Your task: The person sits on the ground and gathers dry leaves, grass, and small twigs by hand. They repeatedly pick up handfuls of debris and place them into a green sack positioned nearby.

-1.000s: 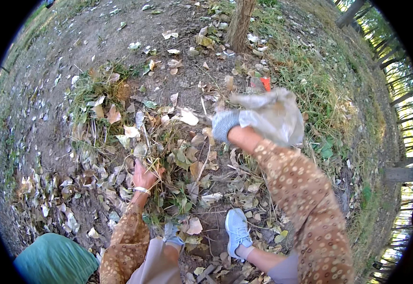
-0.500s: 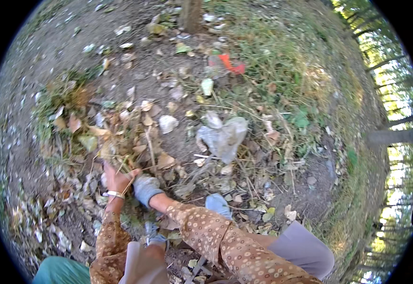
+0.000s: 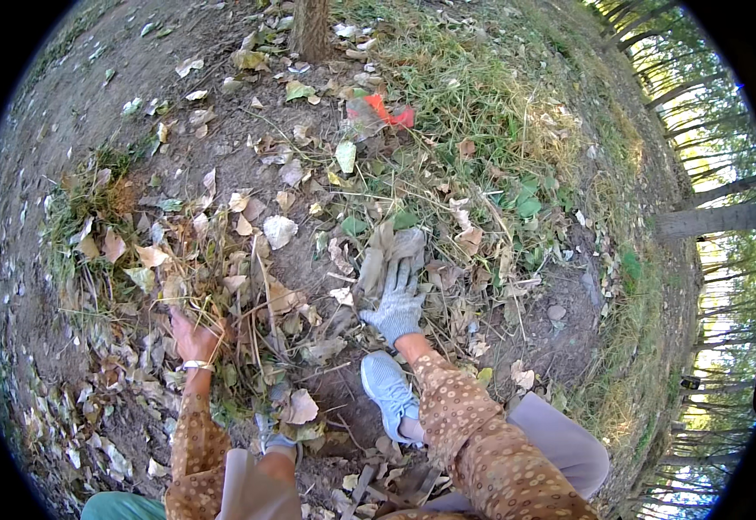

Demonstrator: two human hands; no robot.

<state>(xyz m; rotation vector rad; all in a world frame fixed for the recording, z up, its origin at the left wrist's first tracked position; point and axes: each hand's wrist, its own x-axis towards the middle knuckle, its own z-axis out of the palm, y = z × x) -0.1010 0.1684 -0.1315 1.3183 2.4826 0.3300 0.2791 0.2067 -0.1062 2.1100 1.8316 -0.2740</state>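
My right hand (image 3: 397,305), in a grey knitted work glove, reaches forward with its fingers stretched out over a crumpled, cloudy plastic sheet (image 3: 374,262) on the ground. The fingertips overlap the plastic; whether they press on it I cannot make out. To the left, my bare left hand (image 3: 193,338), with a pale bracelet at the wrist, is low in a heap of dry grass (image 3: 213,322) mixed with fallen leaves. Stalks run between its thumb and fingers, which look closed on them, though the fingertips are partly hidden.
A red scrap of plastic (image 3: 388,111) lies farther off, near the foot of a tree trunk (image 3: 311,30). Green grass (image 3: 491,113) grows at the right. My light-blue shoe (image 3: 387,394) stands just behind the gloved hand. More trees (image 3: 716,221) line the right edge.
My gloved right hand has moved from beside the left hand, rightward and forward, onto the plastic sheet. My left hand stays at the grass heap. The view has shifted slightly.
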